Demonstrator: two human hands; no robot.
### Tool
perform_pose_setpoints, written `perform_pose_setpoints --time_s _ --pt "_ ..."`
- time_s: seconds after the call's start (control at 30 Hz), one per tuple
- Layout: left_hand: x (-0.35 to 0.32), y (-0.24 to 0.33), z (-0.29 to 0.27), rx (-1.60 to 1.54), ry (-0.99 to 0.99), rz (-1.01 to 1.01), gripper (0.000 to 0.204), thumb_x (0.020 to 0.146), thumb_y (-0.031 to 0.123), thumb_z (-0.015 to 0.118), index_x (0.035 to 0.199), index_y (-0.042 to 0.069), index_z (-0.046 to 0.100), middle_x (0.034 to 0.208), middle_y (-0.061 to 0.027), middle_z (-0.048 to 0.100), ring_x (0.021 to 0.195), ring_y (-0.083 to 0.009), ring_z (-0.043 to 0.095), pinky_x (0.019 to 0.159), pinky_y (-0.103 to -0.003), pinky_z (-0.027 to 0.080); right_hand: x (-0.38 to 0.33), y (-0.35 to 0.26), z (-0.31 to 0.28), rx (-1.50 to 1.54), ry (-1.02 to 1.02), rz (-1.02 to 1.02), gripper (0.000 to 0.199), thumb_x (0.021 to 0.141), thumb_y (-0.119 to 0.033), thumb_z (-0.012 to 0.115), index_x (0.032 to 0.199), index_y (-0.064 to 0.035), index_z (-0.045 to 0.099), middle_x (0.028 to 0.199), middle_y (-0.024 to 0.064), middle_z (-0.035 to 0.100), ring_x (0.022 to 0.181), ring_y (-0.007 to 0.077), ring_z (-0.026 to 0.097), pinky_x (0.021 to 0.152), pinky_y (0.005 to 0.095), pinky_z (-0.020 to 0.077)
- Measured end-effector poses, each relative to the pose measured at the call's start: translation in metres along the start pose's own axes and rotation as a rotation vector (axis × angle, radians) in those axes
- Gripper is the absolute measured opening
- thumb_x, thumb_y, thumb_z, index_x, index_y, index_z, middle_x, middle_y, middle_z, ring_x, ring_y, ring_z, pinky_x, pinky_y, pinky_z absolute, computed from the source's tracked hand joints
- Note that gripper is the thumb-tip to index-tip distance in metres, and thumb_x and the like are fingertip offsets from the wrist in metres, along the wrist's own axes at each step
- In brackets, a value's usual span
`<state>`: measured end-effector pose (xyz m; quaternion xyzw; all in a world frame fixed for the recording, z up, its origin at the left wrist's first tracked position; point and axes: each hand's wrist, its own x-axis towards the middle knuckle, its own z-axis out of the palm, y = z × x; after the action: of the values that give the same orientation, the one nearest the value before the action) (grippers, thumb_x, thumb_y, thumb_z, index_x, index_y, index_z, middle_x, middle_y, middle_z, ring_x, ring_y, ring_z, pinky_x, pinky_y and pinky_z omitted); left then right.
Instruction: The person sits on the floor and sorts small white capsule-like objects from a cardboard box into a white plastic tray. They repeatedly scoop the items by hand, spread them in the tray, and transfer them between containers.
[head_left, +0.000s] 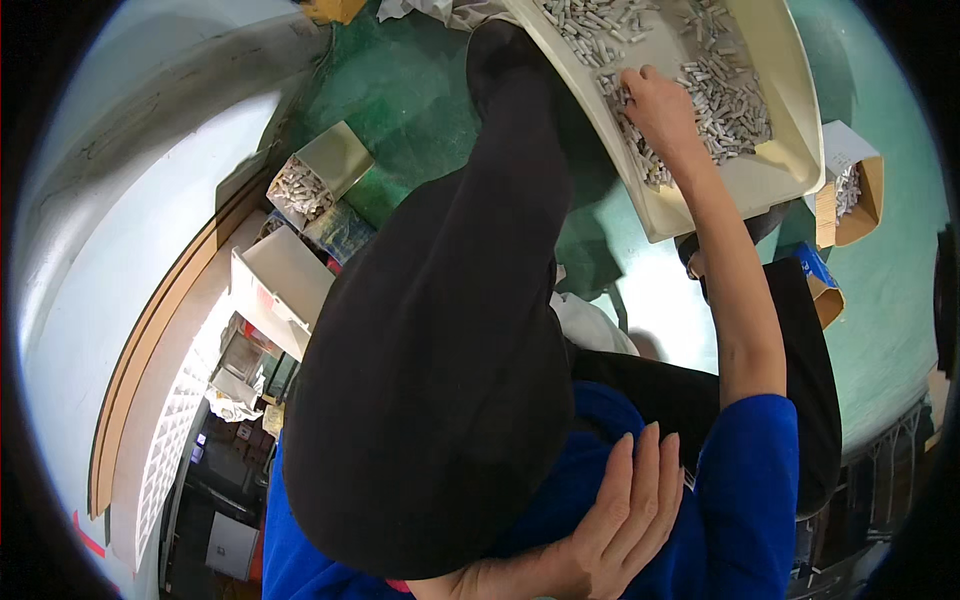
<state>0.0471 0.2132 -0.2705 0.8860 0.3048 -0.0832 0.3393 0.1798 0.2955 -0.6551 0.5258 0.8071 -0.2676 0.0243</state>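
Observation:
My right hand (pixel 660 108) reaches into a large cream plastic tray (pixel 748 188) and is down among small grey cylindrical pieces (pixel 728 108). Its fingers are curled in toward the pieces at the tray's left side; whatever they pinch is too small to make out. Loose heaps of the same pieces lie along both sides of the tray, with bare tray bottom between them. Across my lap, against the blue shirt (pixel 560 490), rests my left hand (pixel 620 520). Its fingers are stretched out and nothing is in it.
An open carton (pixel 335 160) with whitish pieces stands on the green floor at left, beside a white bin (pixel 285 280). To the tray's right are another carton (pixel 860 200) of pieces and a small blue box (pixel 818 270). My black-trousered leg (pixel 430 350) fills the middle.

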Motion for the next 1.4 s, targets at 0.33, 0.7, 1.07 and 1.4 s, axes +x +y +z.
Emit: perform_pose_setpoints --time_s 0.33,0.7,1.07,1.4 --pt "-0.001 0.003 0.003 0.01 0.021 -0.004 0.042 0.084 0.022 0.04 0.112 -0.007 0.053 0.112 -0.0267 0.055 0.106 -0.0426 0.053 0.09 -0.054 0.043 -0.041 0.014 -0.002 0.691 0.283 0.231 0.024 0.071 0.003 0.062 0.094 -0.0033 0.063 0.084 0.0097 0.062 0.073 0.0211 0.061 0.068 0.0287 0.0498" --pt "-0.004 0.0 0.001 -0.004 -0.044 0.062 0.041 0.086 0.02 0.038 0.113 -0.007 0.052 0.114 -0.0279 0.054 0.107 -0.0434 0.052 0.09 -0.054 0.043 -0.044 0.109 -0.04 0.287 0.331 0.563 0.04 0.074 -0.028 0.07 0.102 -0.0003 0.062 0.095 0.0178 0.064 0.087 0.0297 0.062 0.078 0.0347 0.047" --pt "0.002 -0.012 -0.015 0.009 -0.175 0.131 0.042 0.09 0.019 0.032 0.119 -0.007 0.047 0.117 -0.0294 0.05 0.111 -0.0453 0.048 0.092 -0.054 0.041 -0.032 -0.001 0.016 1.267 0.095 0.436 0.023 0.078 -0.005 0.063 0.1 -0.0023 0.065 0.087 0.0081 0.065 0.072 0.0181 0.063 0.065 0.0289 0.0511" --pt "-0.004 0.004 0.002 0.08 -0.037 0.036 0.042 0.089 0.019 0.032 0.118 -0.007 0.048 0.117 -0.0295 0.051 0.109 -0.0452 0.049 0.093 -0.055 0.041 -0.044 0.002 -0.036 2.445 -0.101 0.269 0.052 0.096 -0.029 0.036 0.13 0.0103 0.031 0.133 0.0308 0.033 0.123 0.0411 0.038 0.102 0.0472 0.0379"
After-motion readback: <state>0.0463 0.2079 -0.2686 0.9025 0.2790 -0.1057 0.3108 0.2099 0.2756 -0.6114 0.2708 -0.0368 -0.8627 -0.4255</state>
